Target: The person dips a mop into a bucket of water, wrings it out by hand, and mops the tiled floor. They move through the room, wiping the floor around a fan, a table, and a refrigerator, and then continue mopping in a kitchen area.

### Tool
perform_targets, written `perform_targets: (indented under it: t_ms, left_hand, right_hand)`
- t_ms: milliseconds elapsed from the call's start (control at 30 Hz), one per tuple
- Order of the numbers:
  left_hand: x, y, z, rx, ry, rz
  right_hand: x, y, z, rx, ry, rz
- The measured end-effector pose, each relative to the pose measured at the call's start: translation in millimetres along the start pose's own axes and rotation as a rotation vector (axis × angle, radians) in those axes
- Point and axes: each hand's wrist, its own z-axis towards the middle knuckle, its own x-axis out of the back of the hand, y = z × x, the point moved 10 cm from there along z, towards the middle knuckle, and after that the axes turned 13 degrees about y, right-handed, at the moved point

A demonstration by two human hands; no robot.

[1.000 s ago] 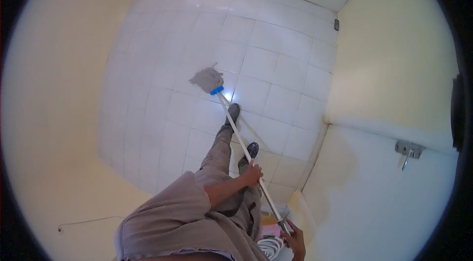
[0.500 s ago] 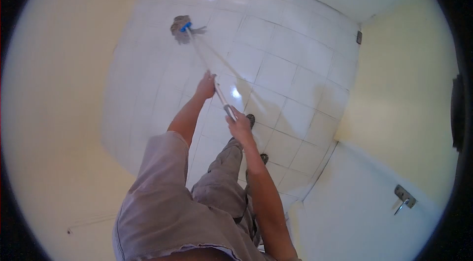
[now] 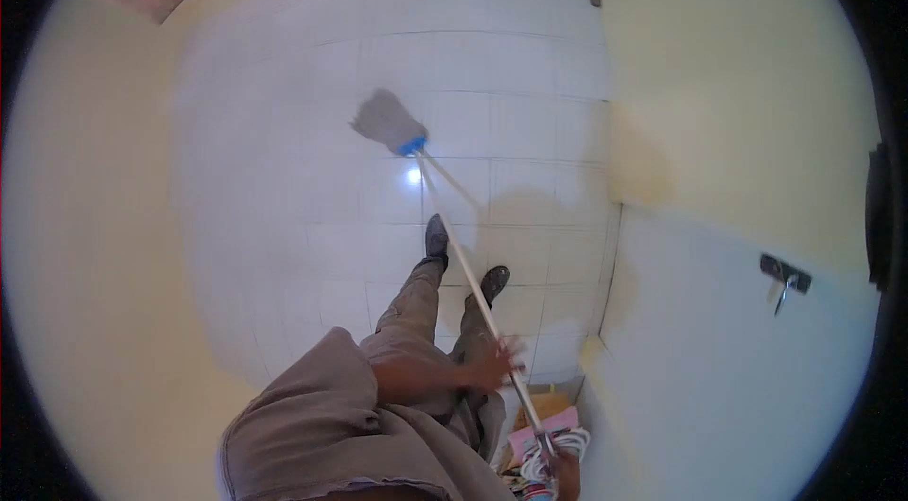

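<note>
Right grip [image 3: 566, 473] clasped the mop handle [image 3: 464, 264] at its near end, while the blurred left grip [image 3: 490, 368] splayed across it, hold unclear. Beyond the shoes [image 3: 436, 238], slightly left, the grey mop head [image 3: 384, 119] lay on the tiled floor [image 3: 530, 127].

The mop head [image 3: 383, 118] I see above centre looks like rough, matt cloth strands, its blue socket [image 3: 412, 146] smooth plastic. The floor tiles [image 3: 265, 160] are glossy (they mirror the light), and the door handle [image 3: 784, 291], frame right, is shiny metal.
</note>
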Motion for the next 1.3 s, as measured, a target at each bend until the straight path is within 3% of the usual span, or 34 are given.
perform_targets:
  t_ms: [33,100,200,300,400,433,467,500,533,633,667,700,800,833,933,1033,1133,1200,1233,1267,1300]
  left_hand:
    - [-53,40,-4,-0.177,-0.004,-0.109]
    - [-93,109,-12,-0.397,-0.482,-0.335]
    - [-89,112,4,-0.161,-0.508,-0.792]
    - [-28,61,52,-0.099,-0.125,-0.621]
    - [44,-16,64,0.032,0.236,-0.583]
    - [57,-38,57,0.143,0.231,-0.536]
    - [79,-51,48,0.256,0.224,-0.484]
    - [94,-63,40,0.275,0.272,-0.483]
    - [105,-70,29,0.293,0.321,-0.482]
    - [105,-93,7,0.313,0.436,-0.457]
    - [105,-88,5,0.35,0.415,-0.442]
    - [112,-79,3,0.386,0.393,-0.424]
    - [101,-58,16,0.393,0.362,-0.355]
    - [98,-45,27,0.38,0.356,-0.332]
    - [115,39,73,0.1,0.527,-0.124]
    - [67,89,124,-0.125,0.337,0.074]
    - [-30,99,149,-0.365,0.14,0.294]
    - [-113,99,148,-0.452,-0.053,0.332]
    - [-144,117,140,-0.535,-0.157,0.291]
    - [-178,138,123,-0.613,-0.265,0.246]
    - [-226,157,102,-0.71,-0.253,0.083]
  right_hand:
    - [20,50,-25,-0.179,0.074,0.076]
    - [29,99,-59,-0.301,0.135,0.16]
    - [8,130,-78,-0.328,0.181,0.264]
    - [-9,149,-59,-0.257,0.166,0.355]
    - [-22,122,20,0.048,0.105,0.478]
    - [-32,130,70,-0.126,0.111,0.48]
    - [-36,81,99,0.062,0.126,0.432]
    - [-26,-25,80,0.327,0.168,0.295]
    - [-37,-44,128,0.341,0.142,0.349]
    - [-52,-201,170,0.581,0.118,0.374]
    - [-56,-239,183,0.564,0.117,0.378]
    - [-67,-270,205,0.636,0.08,0.46]
    - [-82,-323,207,0.597,0.089,0.535]
    - [-80,-312,206,0.579,0.124,0.53]
    - [-71,-252,230,0.564,0.256,0.504]
    - [-39,-144,205,0.516,0.295,0.432]
    - [-6,3,169,0.439,0.422,0.398]
    - [14,91,116,0.39,0.34,0.338]
    - [35,103,59,0.313,0.297,0.357]
    - [45,142,21,0.113,0.292,0.407]
    - [56,194,1,0.098,0.352,0.421]
